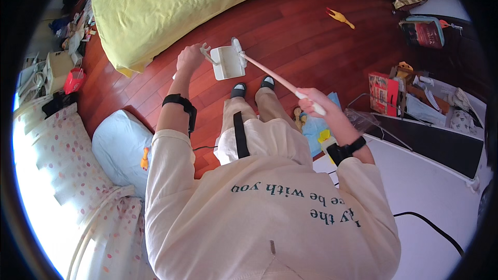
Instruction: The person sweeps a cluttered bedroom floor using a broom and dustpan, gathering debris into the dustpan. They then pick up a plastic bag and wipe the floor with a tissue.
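Note:
My left hand [190,58] is closed around the handle of a white dustpan [222,71], whose ridged pan rests on the red wood floor in front of my feet. My right hand [313,101] grips the white end of a broom [270,75] with a pale pink stick. The stick slants away to the left, down to a white broom head [236,45] at the dustpan's right edge. Whether the bristles touch the pan is hard to make out. No debris can be made out in the pan.
A bed with a yellow sheet [155,10] stands ahead. Yellow rubber chicken toys lie on the floor [340,17] ahead right and on a pale blue cushion [122,142] at left. To the right are an open box of items [430,106] and a white table [420,181].

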A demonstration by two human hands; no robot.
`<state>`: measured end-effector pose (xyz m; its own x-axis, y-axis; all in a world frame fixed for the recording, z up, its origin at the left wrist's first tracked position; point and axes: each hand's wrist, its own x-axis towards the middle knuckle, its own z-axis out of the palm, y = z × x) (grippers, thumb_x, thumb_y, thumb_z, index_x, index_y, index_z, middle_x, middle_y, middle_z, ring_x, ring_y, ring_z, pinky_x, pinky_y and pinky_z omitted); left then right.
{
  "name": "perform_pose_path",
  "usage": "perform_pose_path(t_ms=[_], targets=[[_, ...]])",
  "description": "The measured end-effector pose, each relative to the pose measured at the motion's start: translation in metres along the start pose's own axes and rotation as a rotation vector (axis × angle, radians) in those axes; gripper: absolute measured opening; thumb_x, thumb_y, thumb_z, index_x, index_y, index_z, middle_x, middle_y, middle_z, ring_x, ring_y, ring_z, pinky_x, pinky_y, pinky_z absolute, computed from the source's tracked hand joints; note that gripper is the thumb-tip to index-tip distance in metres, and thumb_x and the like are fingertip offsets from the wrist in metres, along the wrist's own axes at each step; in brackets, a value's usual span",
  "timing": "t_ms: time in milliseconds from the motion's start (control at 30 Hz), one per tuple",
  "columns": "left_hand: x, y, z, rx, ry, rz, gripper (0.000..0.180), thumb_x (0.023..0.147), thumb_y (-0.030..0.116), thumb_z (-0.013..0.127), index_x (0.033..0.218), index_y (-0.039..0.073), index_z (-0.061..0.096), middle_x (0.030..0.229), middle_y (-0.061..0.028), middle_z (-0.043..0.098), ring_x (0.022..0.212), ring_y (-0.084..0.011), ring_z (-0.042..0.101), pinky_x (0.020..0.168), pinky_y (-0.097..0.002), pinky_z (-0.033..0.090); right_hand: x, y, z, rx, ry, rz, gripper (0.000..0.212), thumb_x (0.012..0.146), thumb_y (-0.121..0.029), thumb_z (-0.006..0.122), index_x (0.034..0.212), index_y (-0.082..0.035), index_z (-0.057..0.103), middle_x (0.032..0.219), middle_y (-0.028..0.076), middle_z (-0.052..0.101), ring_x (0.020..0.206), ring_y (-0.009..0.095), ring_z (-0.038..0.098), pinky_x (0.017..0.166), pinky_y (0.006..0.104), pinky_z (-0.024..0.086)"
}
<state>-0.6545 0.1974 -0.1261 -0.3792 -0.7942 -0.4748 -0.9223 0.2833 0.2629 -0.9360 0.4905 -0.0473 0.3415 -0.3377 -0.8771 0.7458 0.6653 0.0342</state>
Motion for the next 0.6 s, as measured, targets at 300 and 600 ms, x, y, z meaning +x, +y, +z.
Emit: perform_pose_path(t_ms=[300, 600], targets=[[-0.021, -0.033, 0.014, -0.009, -0.009, 0.011, 0.032, 0.084, 0.033, 0.051, 0.109, 0.015, 0.061, 0.096, -0.0186, 0.063, 0.091, -0.0360, 0.060, 0.078, -0.0456, 0.048, -0.068, 0.009, -0.021, 0.000, 0.138, -0.042, 0.017, 0.094, -0.030, 0.043, 0.093, -0.016, 0.034, 0.054, -0.003, 0.039, 0.037, 0.005, 0.036, 0.030, 0.0199, 0.029], [-0.086, -0.061, 0.027, -0.059, 0.048, 0.002, 0.032, 0.079, 0.015, 0.051, 0.110, 0.017, 0.060, 0.090, -0.0196, 0.064, 0.087, -0.0371, 0.061, 0.076, -0.0469, 0.049, -0.059, 0.016, -0.044, -0.100, 0.308, -0.181, 0.018, 0.094, -0.029, 0.042, 0.090, -0.014, 0.032, 0.053, -0.002, 0.038, 0.039, 0.005, 0.037, 0.032, 0.0200, 0.029]])
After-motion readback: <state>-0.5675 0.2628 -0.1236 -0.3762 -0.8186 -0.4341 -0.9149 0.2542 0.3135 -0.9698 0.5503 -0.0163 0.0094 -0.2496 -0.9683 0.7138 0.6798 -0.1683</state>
